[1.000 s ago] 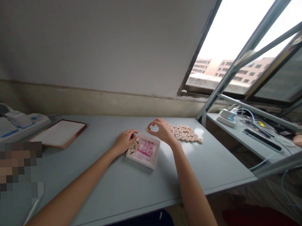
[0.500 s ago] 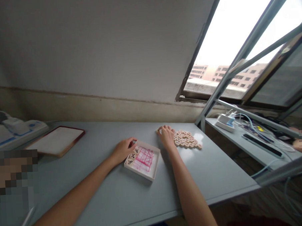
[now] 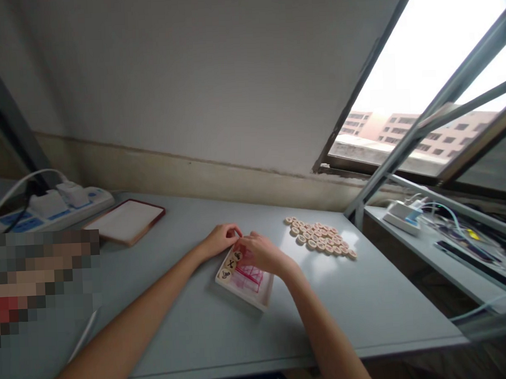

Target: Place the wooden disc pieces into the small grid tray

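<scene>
A shallow white tray (image 3: 258, 298) with a pink grid drawn inside lies on the grey table (image 3: 200, 326). A few round wooden discs (image 3: 230, 265) with black marks lie along its left side. My left hand (image 3: 219, 239) rests at the tray's far left corner, fingers curled on the rim. My right hand (image 3: 258, 254) hovers over the tray's far part, fingers bent down onto the discs; whether it holds one is hidden. A flat cluster of several wooden discs (image 3: 320, 239) lies on the table to the right.
A red-edged flat board (image 3: 126, 221) lies at the back left, beside a white power strip (image 3: 48, 207) with cables. A second lower desk (image 3: 448, 242) to the right carries a charger, cables and a dark bar. A window frame rises behind it.
My right hand has come back from the disc cluster to the tray. The view has shifted, moving things rightward in frame. The left hand stays at the tray's corner.
</scene>
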A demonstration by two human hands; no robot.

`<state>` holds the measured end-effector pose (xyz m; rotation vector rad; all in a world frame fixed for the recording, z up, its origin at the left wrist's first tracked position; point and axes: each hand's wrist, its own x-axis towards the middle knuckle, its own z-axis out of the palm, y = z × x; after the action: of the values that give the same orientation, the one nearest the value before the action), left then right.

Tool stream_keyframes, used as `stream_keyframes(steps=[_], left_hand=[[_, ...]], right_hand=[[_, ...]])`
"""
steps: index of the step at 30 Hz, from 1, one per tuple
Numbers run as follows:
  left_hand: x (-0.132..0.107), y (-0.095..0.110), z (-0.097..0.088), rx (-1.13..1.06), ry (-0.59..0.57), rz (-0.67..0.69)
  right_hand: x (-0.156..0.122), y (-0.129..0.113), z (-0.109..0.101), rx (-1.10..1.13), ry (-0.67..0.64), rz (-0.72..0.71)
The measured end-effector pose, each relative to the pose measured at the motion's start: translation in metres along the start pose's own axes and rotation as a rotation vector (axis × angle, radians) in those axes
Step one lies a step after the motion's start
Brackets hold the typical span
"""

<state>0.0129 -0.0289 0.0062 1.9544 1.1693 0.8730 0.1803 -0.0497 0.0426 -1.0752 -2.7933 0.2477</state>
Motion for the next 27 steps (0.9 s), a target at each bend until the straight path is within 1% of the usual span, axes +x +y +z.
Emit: stream_keyframes(steps=[2,4,6,8,10,12,14,16,18,20,21,22,24,25,27], left_hand=[[0.000,-0.002,-0.001,-0.007,-0.017,0.015],[0.000,-0.003,-0.001,0.002,-0.041,0.025],[0.000,-0.003,-0.001,0.024,-0.068,0.040],[0.000,-0.003,-0.001,0.040,-0.080,0.049],[-0.001,-0.002,-0.002,0.042,-0.086,0.046],[-0.001,-0.002,-0.003,0.042,-0.092,0.036],[-0.001,-0.001,-0.005,0.046,-0.090,0.034],[-0.001,-0.001,-0.005,0.050,-0.082,0.033],[-0.001,-0.003,-0.005,0.041,-0.074,0.035],[0.000,-0.006,-0.004,0.020,-0.073,0.038],[0.001,-0.008,-0.004,0.010,-0.073,0.040],[0.001,-0.010,-0.003,0.002,-0.072,0.041],[0.003,-0.013,-0.003,-0.010,-0.064,0.043],[0.003,-0.014,-0.004,-0.015,-0.057,0.042],[0.004,-0.016,-0.004,-0.030,-0.041,0.045]], right_hand=[[0.001,-0.008,0.004,-0.042,0.010,0.040],[0.000,-0.007,0.002,-0.002,0.005,0.047],[-0.003,0.003,-0.004,0.068,0.016,0.043],[-0.008,0.017,-0.012,0.104,0.094,0.087],[-0.014,0.035,-0.018,0.060,0.202,0.199],[-0.020,0.053,-0.018,-0.072,0.275,0.344],[-0.028,0.072,-0.014,-0.217,0.297,0.473],[-0.034,0.088,-0.009,-0.302,0.310,0.585],[-0.038,0.101,-0.006,-0.295,0.339,0.683],[-0.037,0.106,-0.007,-0.216,0.393,0.719],[-0.035,0.104,-0.008,-0.152,0.418,0.691],[-0.032,0.099,-0.009,-0.081,0.436,0.626],[-0.022,0.081,-0.011,0.063,0.419,0.416],[-0.017,0.068,-0.010,0.128,0.375,0.287],[-0.008,0.040,-0.007,0.228,0.239,0.052]])
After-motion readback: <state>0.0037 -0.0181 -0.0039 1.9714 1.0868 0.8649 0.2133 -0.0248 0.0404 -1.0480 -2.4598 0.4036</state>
